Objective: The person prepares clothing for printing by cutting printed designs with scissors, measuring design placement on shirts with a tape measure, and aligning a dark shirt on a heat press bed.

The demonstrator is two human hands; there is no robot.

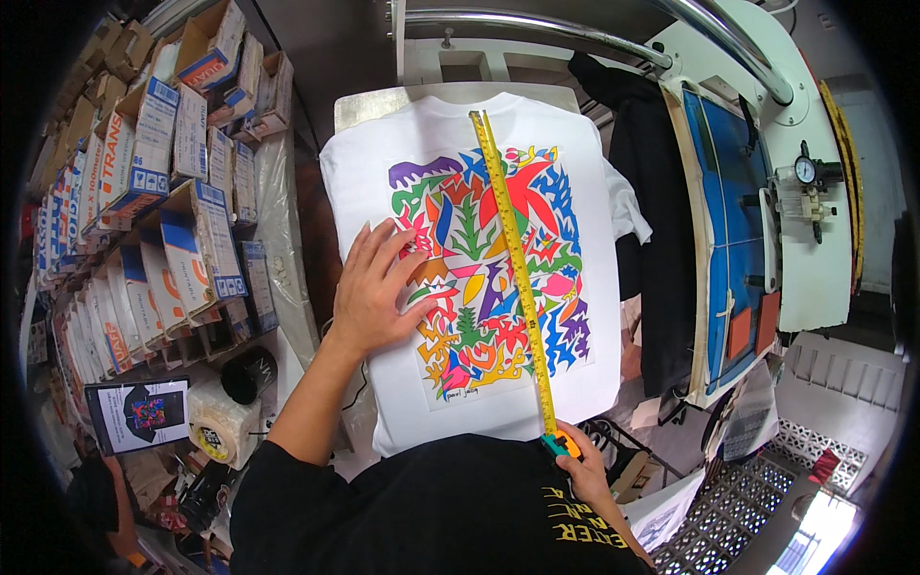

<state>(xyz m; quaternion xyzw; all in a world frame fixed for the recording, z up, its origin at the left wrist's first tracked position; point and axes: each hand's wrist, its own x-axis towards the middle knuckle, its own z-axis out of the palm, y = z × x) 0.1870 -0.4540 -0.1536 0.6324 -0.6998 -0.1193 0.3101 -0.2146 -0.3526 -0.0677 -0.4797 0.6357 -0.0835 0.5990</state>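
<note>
A white T-shirt [350, 192] lies spread on a metal platen [369, 107]. On its front sits a clear film sheet with a colourful print [470, 287] of leaf and flower shapes. My left hand [381, 287] rests flat with fingers spread on the print's left side. Near the shirt's bottom hem, my right hand [585, 470] grips a green and orange tape measure [563, 445]. Its yellow blade [522, 278] runs over the print, slightly slanted, up to the collar.
Shelves of long cardboard boxes [144, 144] line the left. A pressure gauge [806, 171] is mounted on the white machine at right, beside a blue-covered panel [730, 220]. Black garments [661, 192] hang next to the platen. A metal bar [537, 23] crosses behind it.
</note>
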